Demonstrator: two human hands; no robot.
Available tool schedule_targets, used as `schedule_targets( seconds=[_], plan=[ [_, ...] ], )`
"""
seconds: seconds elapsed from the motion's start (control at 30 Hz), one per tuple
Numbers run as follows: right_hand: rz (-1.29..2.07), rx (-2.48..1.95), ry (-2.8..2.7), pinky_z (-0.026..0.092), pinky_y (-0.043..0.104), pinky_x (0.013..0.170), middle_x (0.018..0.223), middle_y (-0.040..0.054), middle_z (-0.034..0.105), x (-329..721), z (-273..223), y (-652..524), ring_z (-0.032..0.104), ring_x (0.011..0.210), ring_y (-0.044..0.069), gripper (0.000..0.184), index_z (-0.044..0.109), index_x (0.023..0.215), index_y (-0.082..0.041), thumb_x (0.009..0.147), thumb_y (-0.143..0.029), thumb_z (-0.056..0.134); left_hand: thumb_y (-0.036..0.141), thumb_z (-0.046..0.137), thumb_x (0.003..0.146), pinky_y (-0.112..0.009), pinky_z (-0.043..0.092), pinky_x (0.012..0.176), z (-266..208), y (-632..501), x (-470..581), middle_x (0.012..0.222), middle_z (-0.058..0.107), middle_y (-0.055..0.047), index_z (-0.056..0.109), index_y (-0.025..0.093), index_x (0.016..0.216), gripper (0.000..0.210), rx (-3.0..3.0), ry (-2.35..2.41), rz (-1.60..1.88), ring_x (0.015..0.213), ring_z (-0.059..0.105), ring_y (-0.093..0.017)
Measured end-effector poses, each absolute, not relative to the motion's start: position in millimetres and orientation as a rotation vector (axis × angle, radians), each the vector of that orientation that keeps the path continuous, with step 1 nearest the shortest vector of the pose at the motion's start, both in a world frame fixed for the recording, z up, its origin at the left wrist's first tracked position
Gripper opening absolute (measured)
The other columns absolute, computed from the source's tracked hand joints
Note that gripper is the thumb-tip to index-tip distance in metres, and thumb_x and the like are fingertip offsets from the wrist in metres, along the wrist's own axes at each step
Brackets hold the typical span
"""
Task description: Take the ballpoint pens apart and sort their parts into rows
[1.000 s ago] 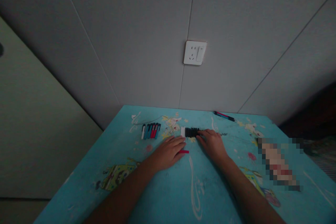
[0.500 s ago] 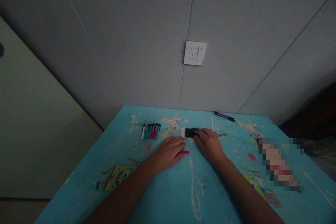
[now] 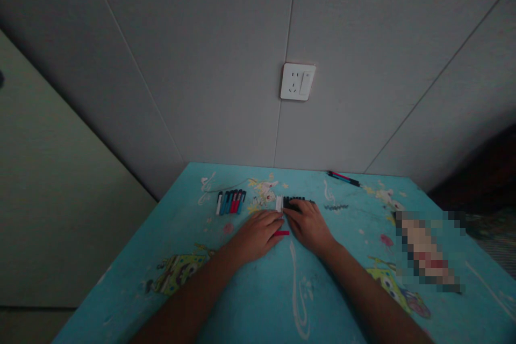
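Near the middle of the table, my left hand (image 3: 258, 234) rests with its fingers bent together. A red stick, like a pen barrel (image 3: 282, 233), pokes out between its thumb and fingers. Its fingertips touch the near end of some short white sticks (image 3: 279, 203). Beside these lies a row of short black pieces (image 3: 297, 199), perhaps pen caps, partly covered by my right hand (image 3: 308, 226). That hand's thumb and fingertips come together at the seam between white and black pieces; what they pinch is too small to make out.
Left of my hands, several pens with white, blue and red barrels (image 3: 231, 202) lie side by side. A few slim pens (image 3: 342, 178) lie at the back right, near the wall with a socket (image 3: 298, 81). A blurred-out item (image 3: 427, 252) lies on the right of the patterned tabletop (image 3: 258, 306).
My right hand has slid left along the black pieces to the white ones, beside my left fingertips. The left hand and red stick have stayed put.
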State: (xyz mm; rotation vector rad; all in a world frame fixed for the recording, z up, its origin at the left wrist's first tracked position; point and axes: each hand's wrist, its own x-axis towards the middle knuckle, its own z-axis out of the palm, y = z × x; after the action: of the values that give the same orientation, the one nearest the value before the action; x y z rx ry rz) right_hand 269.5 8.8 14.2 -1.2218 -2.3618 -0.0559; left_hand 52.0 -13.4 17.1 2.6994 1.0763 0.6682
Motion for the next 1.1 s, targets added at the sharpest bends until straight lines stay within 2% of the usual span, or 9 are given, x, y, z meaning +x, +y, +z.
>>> schedule_targets(
  seconds=[0.17,0.33,0.5,0.67,0.77,0.9,1.03,1.1],
  plan=[
    [0.032,-1.095,-2.334,0.042,0.046,0.094,0.117,0.0121,0.062,270.7,17.8,7.9,0.055,0.108,0.027,0.029,0.065,0.121,-0.023,0.095,-0.024,0.052,0.036,0.056,0.094,-0.045,0.041,0.109,18.4,-14.0,52.5,0.130,0.059,-0.009,0.055,0.021,0.130,0.039,2.688,1.071,0.694,0.124,0.051,-0.025],
    [0.248,-0.845,-2.393,0.047,0.040,0.087,0.107,0.0095,0.067,272.7,25.8,-0.5,0.060,0.097,0.023,0.031,0.061,0.124,-0.021,0.096,-0.033,0.053,0.035,0.055,0.095,-0.045,0.041,0.109,17.2,-13.7,51.4,0.130,0.059,-0.009,0.058,0.021,0.128,0.036,2.681,1.064,0.707,0.125,0.051,-0.024],
    [0.311,-0.741,-2.447,0.049,0.035,0.079,0.091,0.0068,0.070,270.2,22.7,-2.3,0.062,0.084,0.020,0.026,0.065,0.117,-0.021,0.097,-0.033,0.054,0.033,0.054,0.095,-0.045,0.040,0.109,15.2,-13.0,51.3,0.131,0.059,-0.010,0.060,0.019,0.123,0.032,2.686,1.056,0.732,0.125,0.051,-0.025],
    [0.404,-0.806,-2.382,0.049,0.033,0.080,0.094,0.0063,0.069,268.6,23.2,-2.8,0.063,0.085,0.019,0.025,0.067,0.116,-0.024,0.098,-0.032,0.051,0.029,0.055,0.094,-0.047,0.041,0.108,19.4,-13.6,52.5,0.128,0.061,-0.009,0.061,0.020,0.121,0.029,2.684,1.059,0.814,0.124,0.052,-0.025],
    [0.545,-0.863,-2.265,0.050,0.032,0.079,0.093,0.0062,0.069,265.8,25.3,-6.0,0.063,0.085,0.019,0.026,0.069,0.113,-0.024,0.099,-0.034,0.050,0.029,0.060,0.092,-0.046,0.044,0.103,21.5,-12.8,52.5,0.118,0.064,-0.009,0.063,0.020,0.114,0.024,2.655,1.074,0.897,0.116,0.056,-0.025],
    [0.758,-1.041,-1.934,0.050,0.030,0.076,0.091,0.0057,0.069,259.3,23.4,-9.3,0.064,0.082,0.018,0.027,0.071,0.104,-0.021,0.097,-0.039,0.051,0.033,0.065,0.088,-0.040,0.052,0.086,18.8,-10.2,48.3,0.097,0.065,-0.008,0.060,0.019,0.102,0.020,2.464,1.315,1.099,0.097,0.062,-0.024],
    [1.015,-1.168,-1.716,0.048,0.027,0.062,0.073,0.0019,0.065,253.9,17.5,-10.5,0.060,0.066,0.016,0.032,0.069,0.104,-0.019,0.095,-0.045,0.052,0.031,0.064,0.090,-0.036,0.054,0.079,13.9,-8.3,42.1,0.092,0.065,-0.005,0.057,0.019,0.108,0.023,2.338,1.368,1.242,0.085,0.063,-0.020],
    [1.098,-1.119,-1.733,0.049,0.027,0.065,0.078,0.0022,0.066,251.2,15.0,-11.5,0.061,0.069,0.016,0.032,0.068,0.108,-0.019,0.096,-0.045,0.051,0.030,0.060,0.093,-0.036,0.054,0.083,13.3,-8.7,41.1,0.096,0.066,-0.006,0.055,0.019,0.118,0.028,2.360,1.310,1.268,0.087,0.064,-0.019]
  ],
)
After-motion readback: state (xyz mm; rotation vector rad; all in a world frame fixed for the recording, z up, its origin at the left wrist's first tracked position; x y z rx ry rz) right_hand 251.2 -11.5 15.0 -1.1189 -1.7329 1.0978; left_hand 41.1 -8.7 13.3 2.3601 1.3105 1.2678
